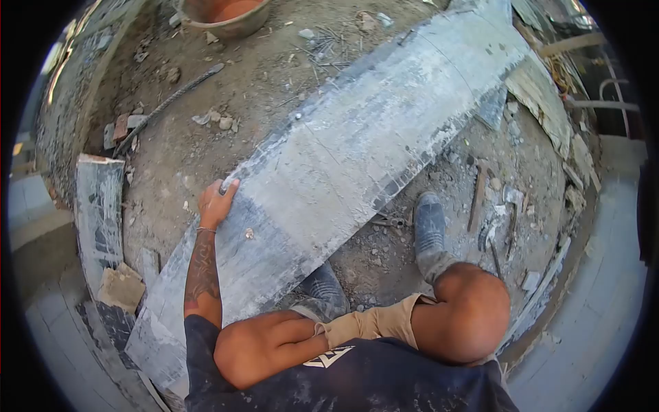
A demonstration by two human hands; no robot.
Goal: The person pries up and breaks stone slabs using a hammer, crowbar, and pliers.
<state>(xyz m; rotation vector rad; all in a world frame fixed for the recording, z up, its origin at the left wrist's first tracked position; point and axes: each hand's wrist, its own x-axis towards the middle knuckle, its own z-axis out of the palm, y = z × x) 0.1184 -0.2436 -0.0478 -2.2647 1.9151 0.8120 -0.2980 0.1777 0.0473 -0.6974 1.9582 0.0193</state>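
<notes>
A long, wide grey board (371, 130), crusted with pale cement, lies diagonally from the lower left to the upper right. My left hand (217, 203) is closed on its far edge, thumb near the top face, the other fingers partly hidden. A small light chip (249, 234) sits on the board just right of that hand. Thin lines run across the surface, and a nail-like bump (298, 116) shows on the far edge. My right hand is out of sight. My knees are bent on the near side, with a grey boot (430, 223) beside the board.
An orange-lined bucket (230, 17) stands at the top. A dark bar (171, 99) lies near broken bricks (121, 128). Another board (100, 206) is at the left. Rubble, wood strips (477, 196) and a dark metal rod (495, 257) litter the ground at right.
</notes>
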